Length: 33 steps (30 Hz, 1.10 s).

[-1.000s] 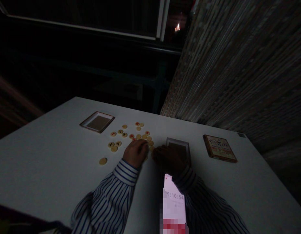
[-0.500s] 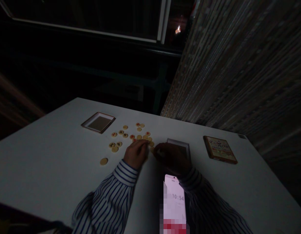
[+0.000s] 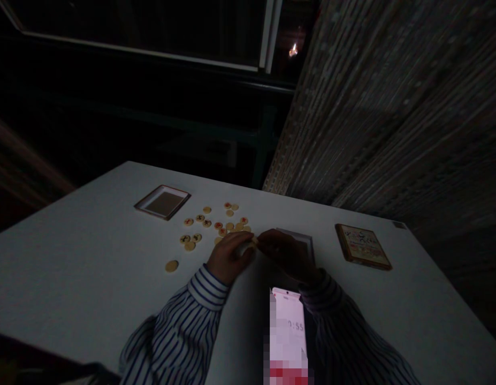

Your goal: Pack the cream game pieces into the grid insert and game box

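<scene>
Round wooden pieces (image 3: pixel 189 246), some with red or black characters, lie scattered on the white table (image 3: pixel 111 267). My left hand (image 3: pixel 230 256) is beside them, its fingers bent and closed on a small pale piece (image 3: pixel 254 240) at the fingertips. My right hand (image 3: pixel 288 254) meets it from the right, fingers pinched on the same piece. Its palm is in deep shadow. Partly behind my right hand stands an open box (image 3: pixel 309 245) with a pale rim.
A shallow open tray (image 3: pixel 141 207) lies at the back left, a flat box with a printed top (image 3: pixel 362 246) at the right. A lit phone (image 3: pixel 288 342) is near the front, between my forearms. A strand curtain (image 3: pixel 352 107) hangs behind the table.
My left hand has moved slightly right and its fingers have stretched towards my right hand. Their fingertips now meet at a piece; before, there was a small gap.
</scene>
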Available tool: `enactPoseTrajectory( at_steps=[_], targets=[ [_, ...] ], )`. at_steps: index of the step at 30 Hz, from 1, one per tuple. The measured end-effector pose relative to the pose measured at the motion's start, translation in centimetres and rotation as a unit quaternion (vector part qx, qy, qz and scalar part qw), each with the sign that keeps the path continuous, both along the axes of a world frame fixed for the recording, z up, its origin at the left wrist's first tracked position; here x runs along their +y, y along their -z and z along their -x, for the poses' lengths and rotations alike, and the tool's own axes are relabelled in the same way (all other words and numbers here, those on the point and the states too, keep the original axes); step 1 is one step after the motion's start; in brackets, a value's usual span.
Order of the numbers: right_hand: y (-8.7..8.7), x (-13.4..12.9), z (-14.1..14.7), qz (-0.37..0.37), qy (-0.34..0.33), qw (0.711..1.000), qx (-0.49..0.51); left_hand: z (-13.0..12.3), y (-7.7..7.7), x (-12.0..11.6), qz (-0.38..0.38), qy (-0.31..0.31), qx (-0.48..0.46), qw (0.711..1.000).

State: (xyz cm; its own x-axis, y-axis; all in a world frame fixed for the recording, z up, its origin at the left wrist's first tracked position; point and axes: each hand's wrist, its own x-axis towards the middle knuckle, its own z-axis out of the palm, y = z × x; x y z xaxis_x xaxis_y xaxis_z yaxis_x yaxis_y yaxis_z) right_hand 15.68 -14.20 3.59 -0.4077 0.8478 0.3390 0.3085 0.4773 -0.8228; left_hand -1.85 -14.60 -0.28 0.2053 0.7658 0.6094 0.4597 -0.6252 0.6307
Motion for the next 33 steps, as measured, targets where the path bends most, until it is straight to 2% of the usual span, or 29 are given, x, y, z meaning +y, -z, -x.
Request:
enactPoseTrajectory(
  at_steps=[9,19,27,33],
  targets=[
    [-0.2,-0.1,0.2,0.051,-0.009,0.998,0.030,-0.1,-0.5,-0.1,-0.030,-0.016,0.033,0.999],
    [-0.6,-0.3,0.3,0.055,-0.014,0.998,0.032,-0.2,-1.0,-0.2,-0.002,-0.023,0.023,0.999],
    [-0.1,0.0,0.0,0.031,0.002,0.999,0.030,-0.5,-1.2,-0.4,0.118,-0.002,-0.067,0.991],
    [-0.3,-0.3,0.0,0.012,0.001,1.000,0.013,-0.6,-1.2,-0.4,0.221,0.022,-0.202,0.954]
  ],
)
